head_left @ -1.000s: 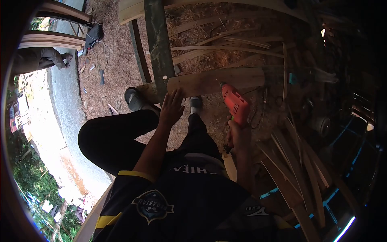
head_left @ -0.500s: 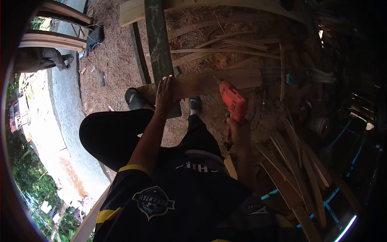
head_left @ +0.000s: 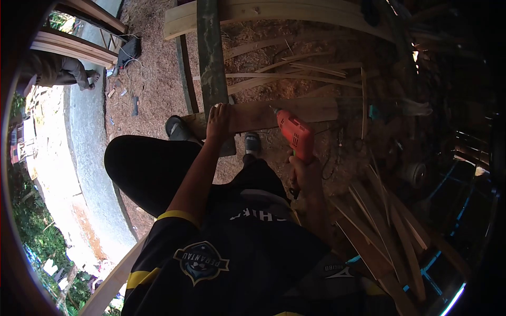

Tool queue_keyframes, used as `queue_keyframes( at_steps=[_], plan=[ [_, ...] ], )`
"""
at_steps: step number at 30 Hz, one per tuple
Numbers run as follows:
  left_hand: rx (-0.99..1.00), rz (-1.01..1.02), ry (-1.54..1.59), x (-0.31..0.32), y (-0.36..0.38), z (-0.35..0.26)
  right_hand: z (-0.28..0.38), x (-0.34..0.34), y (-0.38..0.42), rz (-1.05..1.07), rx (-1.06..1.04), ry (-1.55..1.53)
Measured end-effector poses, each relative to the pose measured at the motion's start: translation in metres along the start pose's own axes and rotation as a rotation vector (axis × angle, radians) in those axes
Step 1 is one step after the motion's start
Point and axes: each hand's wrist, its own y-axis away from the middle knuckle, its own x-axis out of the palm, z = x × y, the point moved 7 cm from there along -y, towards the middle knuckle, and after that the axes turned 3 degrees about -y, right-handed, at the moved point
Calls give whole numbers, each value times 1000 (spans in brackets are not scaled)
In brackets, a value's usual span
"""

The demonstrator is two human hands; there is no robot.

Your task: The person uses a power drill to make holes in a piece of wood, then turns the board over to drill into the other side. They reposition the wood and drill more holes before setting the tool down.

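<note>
My right hand [head_left: 305, 171] is wrapped around the handle of an orange-red power drill [head_left: 295, 131]. The drill's bit points up and left, and its tip overlaps a wooden board [head_left: 311, 109] lying crosswise before me. My left hand [head_left: 218, 122] grips that board toward its left part, fingers over it, where a dark beam [head_left: 211, 58] meets it. The bit is a short way to the right of my left hand. Below the board, my sandalled foot [head_left: 253, 143] is on the ground.
Thin wood strips [head_left: 316, 79] lie on the shavings-covered ground beyond the board. More offcuts [head_left: 385, 226] are heaped at the lower right. A thick plank [head_left: 295, 13] spans the top. At the left are a concrete strip [head_left: 87, 131] and another person's foot [head_left: 90, 79].
The drill in my right hand has shifted left along the board, nearer my left hand. My left hand keeps its place on the board; the view has shifted slightly.
</note>
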Motion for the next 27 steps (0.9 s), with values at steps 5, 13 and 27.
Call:
queue_keyframes(
  at_steps=[5, 13, 27],
  plan=[
    [0, 21, 110, 32, 2, 16, 17, -3, 7, -18, -76, 133],
    [-26, 40, 472, 50, -12, 58, 27, 31, 3, 91, 84, 252],
    [-49, 3, 563, 112, -43, 103, 55, 130, -58, 204, 76, 263]
  ],
)
